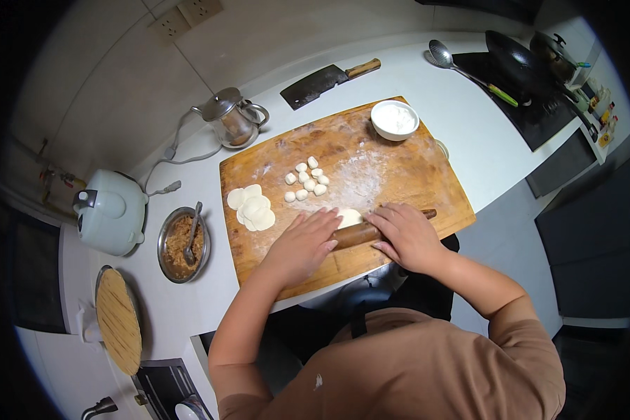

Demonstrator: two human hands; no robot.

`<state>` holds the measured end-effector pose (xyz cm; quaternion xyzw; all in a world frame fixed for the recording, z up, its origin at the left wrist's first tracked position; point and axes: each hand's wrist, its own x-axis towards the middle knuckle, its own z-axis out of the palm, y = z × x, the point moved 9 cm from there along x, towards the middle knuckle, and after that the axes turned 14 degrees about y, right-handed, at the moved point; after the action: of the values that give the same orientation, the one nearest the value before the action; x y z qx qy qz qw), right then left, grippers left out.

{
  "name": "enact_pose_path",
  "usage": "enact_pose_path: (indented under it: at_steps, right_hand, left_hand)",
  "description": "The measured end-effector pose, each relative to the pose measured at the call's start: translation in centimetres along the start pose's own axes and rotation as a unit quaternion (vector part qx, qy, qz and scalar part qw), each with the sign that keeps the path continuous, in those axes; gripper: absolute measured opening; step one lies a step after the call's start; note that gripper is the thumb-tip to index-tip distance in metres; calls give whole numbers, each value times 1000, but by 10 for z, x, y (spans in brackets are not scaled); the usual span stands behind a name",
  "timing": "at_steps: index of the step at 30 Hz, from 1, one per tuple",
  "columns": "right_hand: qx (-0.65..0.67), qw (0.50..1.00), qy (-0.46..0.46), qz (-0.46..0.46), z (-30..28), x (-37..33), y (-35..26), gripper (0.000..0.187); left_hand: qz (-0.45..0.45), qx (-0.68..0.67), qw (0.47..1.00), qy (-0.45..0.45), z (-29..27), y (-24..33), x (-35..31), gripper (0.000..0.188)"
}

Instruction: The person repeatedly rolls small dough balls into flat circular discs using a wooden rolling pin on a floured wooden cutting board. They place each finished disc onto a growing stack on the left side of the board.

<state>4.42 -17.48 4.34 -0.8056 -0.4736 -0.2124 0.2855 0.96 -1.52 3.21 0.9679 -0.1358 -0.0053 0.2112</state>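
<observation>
A dark wooden rolling pin (pixel 355 236) lies across the near part of a floured cutting board (pixel 427 168). My left hand (pixel 299 246) covers its left end, fingers over the top and thumb on the near side. On its right part rests my right hand (pixel 407 236), with the pin's tip sticking out beyond it. Just past the pin, between my hands, a flat piece of white dough (pixel 348 218) shows, its near edge hidden by the pin. Several small dough pieces (pixel 306 179) sit mid-board, and flat round wrappers (pixel 252 208) overlap at its left.
A white bowl of flour (pixel 395 120) stands at the board's far corner. Behind the board lie a cleaver (pixel 322 84) and a metal kettle (pixel 231 119). To the left is a steel bowl of filling (pixel 183 245) with a spoon. A skimmer (pixel 469 73) lies near the black cooktop (pixel 518 105).
</observation>
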Motion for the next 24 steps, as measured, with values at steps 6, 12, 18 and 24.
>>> enact_pose_path:
  at_steps: [6, 12, 18, 24]
  right_hand:
    - [49, 998, 36, 14, -10, -12, -7, 38]
    - [70, 997, 24, -17, -13, -22, -21, 37]
    - [67, 998, 16, -3, -3, -7, -18, 40]
    - [30, 999, 16, 5, 14, 24, -4, 40]
  left_hand:
    - [61, -24, 997, -35, 22, 1, 22, 48]
    - [-7, -74, 997, 12, 6, -2, -18, 52]
    - [-84, -27, 994, 69, -15, -9, -61, 59]
    - [-75, 119, 982, 126, 0, -20, -44, 72]
